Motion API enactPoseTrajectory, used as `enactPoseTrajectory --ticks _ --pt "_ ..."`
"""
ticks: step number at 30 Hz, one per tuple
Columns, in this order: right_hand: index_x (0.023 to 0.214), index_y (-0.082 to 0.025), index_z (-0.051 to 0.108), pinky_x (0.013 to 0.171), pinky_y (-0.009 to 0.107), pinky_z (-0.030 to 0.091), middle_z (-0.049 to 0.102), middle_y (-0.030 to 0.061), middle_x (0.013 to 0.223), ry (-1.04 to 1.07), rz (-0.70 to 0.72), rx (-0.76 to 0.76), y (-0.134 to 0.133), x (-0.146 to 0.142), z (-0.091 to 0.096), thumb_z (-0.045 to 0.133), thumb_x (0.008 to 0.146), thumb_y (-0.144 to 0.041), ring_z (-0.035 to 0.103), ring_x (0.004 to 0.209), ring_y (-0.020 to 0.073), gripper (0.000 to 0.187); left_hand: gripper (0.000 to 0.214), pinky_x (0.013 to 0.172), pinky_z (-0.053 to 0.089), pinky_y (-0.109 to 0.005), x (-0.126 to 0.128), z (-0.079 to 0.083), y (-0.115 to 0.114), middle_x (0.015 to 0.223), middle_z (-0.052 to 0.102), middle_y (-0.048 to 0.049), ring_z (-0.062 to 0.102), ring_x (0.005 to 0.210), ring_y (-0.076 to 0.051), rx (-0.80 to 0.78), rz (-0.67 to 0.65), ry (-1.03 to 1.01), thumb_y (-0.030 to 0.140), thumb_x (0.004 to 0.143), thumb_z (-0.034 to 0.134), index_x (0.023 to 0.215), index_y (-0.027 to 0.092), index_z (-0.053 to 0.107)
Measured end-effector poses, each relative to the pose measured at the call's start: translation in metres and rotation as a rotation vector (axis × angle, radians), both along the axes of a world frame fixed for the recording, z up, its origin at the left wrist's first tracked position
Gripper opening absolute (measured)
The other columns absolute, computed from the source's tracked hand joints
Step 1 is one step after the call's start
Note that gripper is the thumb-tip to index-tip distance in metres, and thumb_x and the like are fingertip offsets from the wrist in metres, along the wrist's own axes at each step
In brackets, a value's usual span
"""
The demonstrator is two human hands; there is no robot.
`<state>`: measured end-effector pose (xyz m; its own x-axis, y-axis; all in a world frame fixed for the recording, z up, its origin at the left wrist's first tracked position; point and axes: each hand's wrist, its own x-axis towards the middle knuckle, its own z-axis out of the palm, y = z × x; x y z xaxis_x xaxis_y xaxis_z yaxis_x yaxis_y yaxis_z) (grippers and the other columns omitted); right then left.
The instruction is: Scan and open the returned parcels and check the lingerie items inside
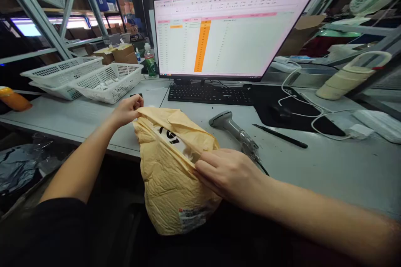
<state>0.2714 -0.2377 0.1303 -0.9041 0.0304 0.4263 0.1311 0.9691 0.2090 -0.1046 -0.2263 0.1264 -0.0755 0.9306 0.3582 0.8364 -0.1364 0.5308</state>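
A yellow padded mailer (169,179) hangs over the desk's front edge, its mouth spread partly open. My left hand (128,110) pinches the far left corner of the opening. On the right side my right hand (224,171) grips the mailer's rim, fingers closed on it. Inside the mouth shows a white item (172,139) with black print; most of it is hidden by the mailer. A shipping label (194,217) with a barcode is stuck low on the mailer's front. Just beyond the mailer lies a grey barcode scanner (233,127).
A monitor (250,46) with a spreadsheet stands behind a black keyboard (209,94). White plastic baskets (125,85) are at left. To the right are a black box cutter (282,135), a mouse (283,112) on a black mat, white cables and a cream tumbler (344,77).
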Motion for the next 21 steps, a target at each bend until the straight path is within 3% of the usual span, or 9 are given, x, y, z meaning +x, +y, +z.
enactPoseTrajectory --ticks 2,5,8,10,13,16,18,21 --pt "0.075 -0.019 0.059 0.061 0.032 0.033 0.060 0.0020 0.072 -0.002 -0.018 0.065 0.007 -0.001 0.001 0.052 0.099 -0.016 0.049 0.063 0.0155 0.025 0.019 0.058 0.033 -0.026 -0.003 0.000 0.000 0.067 0.053 0.0038 0.047 0.060 -0.013 -0.023 0.012 0.062 0.018 0.069 0.058 0.087 0.021 0.056" --pt "0.079 -0.019 0.063 0.075 0.034 0.042 0.067 0.0054 0.082 -0.006 -0.001 0.122 0.024 -0.010 0.010 0.058 0.095 -0.014 0.057 0.082 0.0199 0.018 0.041 0.073 0.045 -0.028 0.009 0.013 -0.001 0.103 0.067 -0.0052 0.062 0.086 -0.019 -0.076 0.026 0.282 0.016 0.071 0.059 0.112 0.020 0.063" --pt "0.087 -0.020 0.066 0.100 0.046 0.043 0.071 0.0064 0.101 0.069 0.073 0.149 0.040 -0.022 0.020 0.058 0.095 -0.012 0.056 0.115 0.0262 0.014 0.059 0.090 0.047 -0.035 0.040 0.035 -0.008 0.134 0.061 -0.0100 0.061 0.112 -0.027 -0.023 -0.049 0.510 0.020 0.077 0.062 0.135 0.024 0.057" --pt "0.089 -0.021 0.067 0.108 0.049 0.040 0.072 0.0050 0.106 0.108 0.134 0.169 0.047 -0.033 0.022 0.055 0.098 -0.013 0.053 0.123 0.0253 0.017 0.058 0.097 0.045 -0.037 0.065 0.046 -0.010 0.137 0.060 -0.0101 0.059 0.119 -0.027 0.044 -0.132 0.582 0.020 0.082 0.060 0.139 0.024 0.055" --pt "0.085 -0.020 0.064 0.096 0.040 0.047 0.071 0.0028 0.086 0.038 0.227 0.136 0.045 -0.048 0.016 0.047 0.104 -0.020 0.063 0.093 0.0182 0.026 0.044 0.086 0.045 -0.035 0.093 0.050 -0.005 0.116 0.070 -0.0099 0.065 0.104 -0.026 0.014 -0.162 0.674 0.014 0.088 0.049 0.128 0.024 0.064" --pt "0.077 -0.019 0.058 0.067 0.030 0.043 0.063 -0.0007 0.065 -0.070 0.284 -0.003 0.027 -0.053 0.008 0.041 0.107 -0.030 0.053 0.059 0.0131 0.036 0.029 0.068 0.040 -0.034 0.090 0.043 0.012 0.091 0.073 -0.0117 0.068 0.086 -0.029 -0.089 0.006 0.755 0.014 0.086 0.049 0.102 0.020 0.072" --pt "0.075 -0.019 0.056 0.060 0.029 0.036 0.062 -0.0008 0.063 -0.140 0.292 -0.101 0.013 -0.049 0.008 0.041 0.107 -0.032 0.048 0.054 0.0124 0.038 0.024 0.063 0.036 -0.033 0.075 0.037 0.023 0.088 0.073 -0.0115 0.068 0.086 -0.030 -0.119 0.102 0.749 0.012 0.080 0.053 0.092 0.021 0.072" --pt "0.074 -0.018 0.059 0.059 0.030 0.034 0.063 0.0011 0.065 -0.243 0.232 -0.237 0.004 -0.040 0.022 0.042 0.106 -0.035 0.051 0.056 0.0137 0.039 0.024 0.062 0.033 -0.032 0.057 0.033 0.032 0.089 0.074 -0.0093 0.067 0.087 -0.028 -0.130 0.138 0.652 0.011 0.074 0.055 0.086 0.023 0.072"
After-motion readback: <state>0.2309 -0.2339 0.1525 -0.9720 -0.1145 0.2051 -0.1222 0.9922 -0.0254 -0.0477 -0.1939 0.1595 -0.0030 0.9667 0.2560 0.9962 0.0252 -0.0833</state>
